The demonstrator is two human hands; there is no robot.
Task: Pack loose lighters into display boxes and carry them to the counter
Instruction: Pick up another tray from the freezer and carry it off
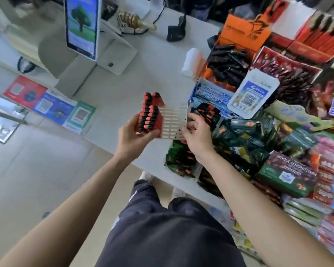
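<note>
A white slotted display tray (173, 120) is held above the white counter (123, 89). Red-and-black lighters (149, 114) fill its left rows; the right rows are bare slots. My left hand (132, 138) grips the tray's left side from below. At the tray's right edge my right hand (196, 136) rests with fingers curled against it. Just right of that hand stands another cluster of black and red lighters (208, 112). An orange box (237, 39) at the back right holds a heap of dark loose lighters (227, 62).
Snack packets and chocolate boxes (285, 170) crowd the counter's right side. A QR payment card (253, 93) stands among them. A screen terminal (82, 26) rises at the back left, with a white roll (192, 62) beside the orange box. QR stickers (48, 105) line the counter's left edge.
</note>
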